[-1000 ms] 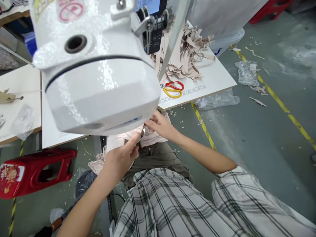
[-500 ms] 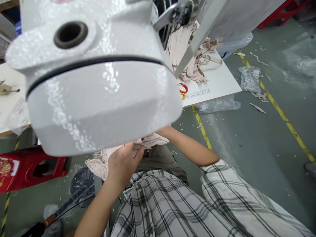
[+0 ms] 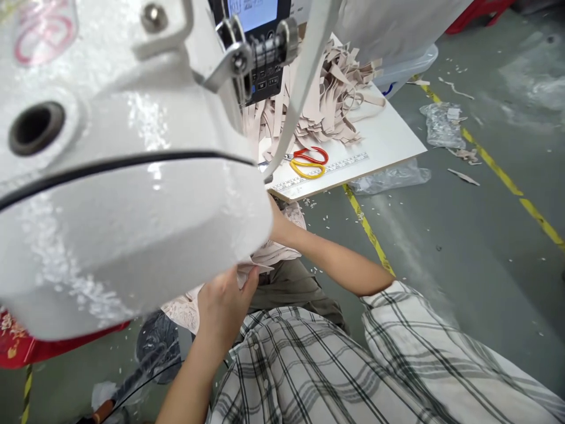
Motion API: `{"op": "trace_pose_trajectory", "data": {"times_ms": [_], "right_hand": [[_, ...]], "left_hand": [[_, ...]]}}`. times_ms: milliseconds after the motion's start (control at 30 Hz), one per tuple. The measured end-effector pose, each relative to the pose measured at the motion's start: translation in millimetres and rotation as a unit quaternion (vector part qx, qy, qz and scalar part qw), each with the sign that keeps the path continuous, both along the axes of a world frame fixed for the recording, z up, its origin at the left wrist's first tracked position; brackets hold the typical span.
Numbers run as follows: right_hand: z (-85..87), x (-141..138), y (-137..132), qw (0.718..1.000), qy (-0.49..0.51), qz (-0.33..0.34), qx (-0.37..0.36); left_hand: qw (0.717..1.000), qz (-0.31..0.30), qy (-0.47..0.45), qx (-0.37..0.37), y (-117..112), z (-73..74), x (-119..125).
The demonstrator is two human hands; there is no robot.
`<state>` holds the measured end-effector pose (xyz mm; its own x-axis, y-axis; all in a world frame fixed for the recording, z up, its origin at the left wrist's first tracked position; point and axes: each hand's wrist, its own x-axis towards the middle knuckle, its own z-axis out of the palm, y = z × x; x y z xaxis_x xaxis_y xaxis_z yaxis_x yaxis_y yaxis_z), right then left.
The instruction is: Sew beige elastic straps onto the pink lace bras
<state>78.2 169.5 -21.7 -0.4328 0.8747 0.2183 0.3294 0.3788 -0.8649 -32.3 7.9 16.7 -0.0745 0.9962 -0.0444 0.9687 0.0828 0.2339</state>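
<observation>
A white sewing machine head [image 3: 145,235] fills the upper left of the view. Below its lower edge, my left hand [image 3: 224,303] grips pale pink lace fabric [image 3: 183,312], with thumb and fingers closed on a fold. More of the same fabric spreads to the right, over my lap. My right forearm [image 3: 331,256] reaches in under the machine head. The fingers of that hand are hidden behind the machine, close to the fabric, so their grip does not show.
On the white table [image 3: 388,150] lie a heap of pale pink strips [image 3: 331,100], red-and-yellow-handled scissors [image 3: 309,164] and a clear ruler [image 3: 344,164]. A control panel [image 3: 267,79] stands behind the machine. A red stool [image 3: 44,347] is at lower left; plastic bags [image 3: 444,125] lie on the floor.
The view has shifted, so the machine head sits farther left and lower, uncovering the scissors, ruler and control panel. My right hand has moved up and left, deeper behind the machine; my left keeps its hold.
</observation>
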Motion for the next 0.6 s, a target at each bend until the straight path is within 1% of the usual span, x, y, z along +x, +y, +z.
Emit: {"op": "trace_pose_trajectory", "data": {"times_ms": [167,300,400,467,600], "right_hand": [[-2.4,0,1,1.000,-0.004,-0.004,0.000],[-8.7,-1,3,0.999,0.008,-0.005,0.039],[-12.1,-2,6,0.998,0.028,0.001,0.058],[-12.7,-1,7,0.998,0.039,0.007,0.054],[-12.2,1,7,0.996,0.072,0.009,0.051]], "left_hand": [[1.000,0.007,0.015,0.001,-2,0.1,5],[0.999,0.023,0.021,-0.011,-2,1.7,10],[1.000,0.016,0.020,0.003,-1,2.2,13],[1.000,0.010,0.021,0.010,-1,2.6,16],[0.999,0.005,0.039,0.000,-1,4.9,15]]}}
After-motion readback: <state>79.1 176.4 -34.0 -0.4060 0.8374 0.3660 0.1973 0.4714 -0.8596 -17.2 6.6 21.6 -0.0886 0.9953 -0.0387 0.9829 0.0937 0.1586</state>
